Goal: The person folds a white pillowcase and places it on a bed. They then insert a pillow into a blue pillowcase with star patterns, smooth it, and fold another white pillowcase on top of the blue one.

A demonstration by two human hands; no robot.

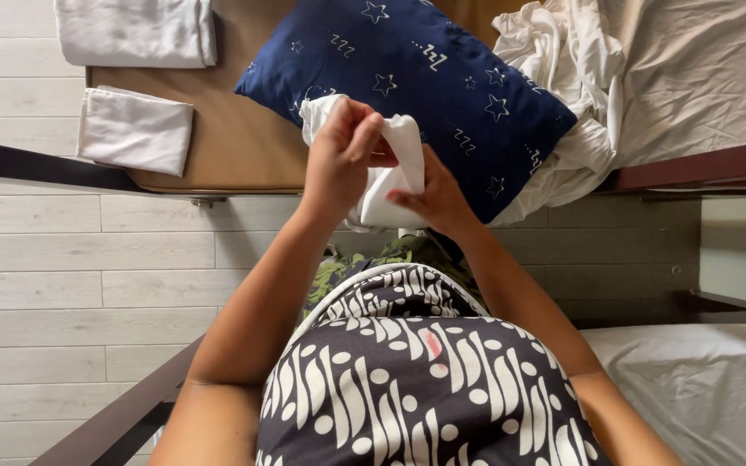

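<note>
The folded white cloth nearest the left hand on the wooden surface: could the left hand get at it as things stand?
Probably yes: the folded white cloth lies uncovered with nothing between, but the left hand is gripping a white cloth.

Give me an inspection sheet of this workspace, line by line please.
Surface: tan mattress on a dark bed frame.
Job's things: white cloth held up between both hands, in front of the navy star-print pillow.
Clutter: two folded white cloths at left; crumpled white sheet at right.
Grippers: left hand pinches the cloth's top; right hand grips its lower edge.
Cables: nothing seen.
Surroundings: pale plank floor; second bed at lower right.
</note>
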